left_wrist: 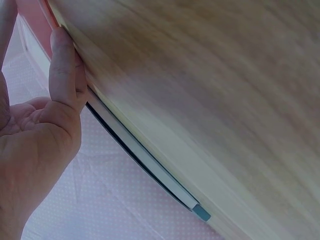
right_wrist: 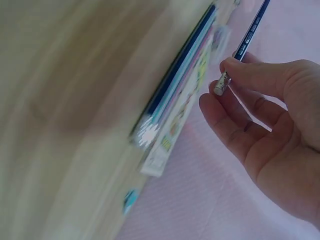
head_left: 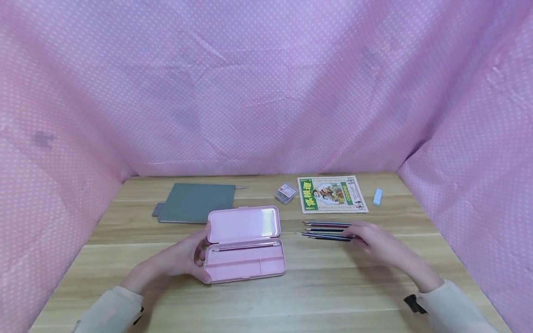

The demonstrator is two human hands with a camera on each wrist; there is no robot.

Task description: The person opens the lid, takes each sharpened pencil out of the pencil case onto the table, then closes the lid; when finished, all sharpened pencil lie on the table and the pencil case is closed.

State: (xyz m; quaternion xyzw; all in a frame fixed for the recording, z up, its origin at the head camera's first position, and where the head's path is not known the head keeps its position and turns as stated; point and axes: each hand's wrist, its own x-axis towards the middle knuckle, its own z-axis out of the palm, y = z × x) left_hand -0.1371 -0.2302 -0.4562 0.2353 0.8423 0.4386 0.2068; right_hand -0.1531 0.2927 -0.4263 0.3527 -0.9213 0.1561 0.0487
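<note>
An open pink pencil case (head_left: 237,226) lies with its lid back, one pencil (head_left: 243,248) in its long rear compartment. My left hand (head_left: 176,256) holds the case by its left end, thumb at the front corner and fingers along the side. In the left wrist view, fingers (left_wrist: 62,70) touch the case's pink edge. To the right of the case, my right hand (head_left: 376,240) is over several pencils (head_left: 326,224) on the table. Between thumb and fingers it pinches a dark blue pencil (right_wrist: 248,37) near its silver end, seen in the right wrist view.
Behind the case lies a dark green notebook (head_left: 197,201) with a thin pointed thing sticking out at its right. A small clear box (head_left: 285,193), an illustrated booklet (head_left: 333,194) and a light blue eraser (head_left: 377,196) lie along the back. Pink dotted cloth (head_left: 266,92) surrounds the wooden table.
</note>
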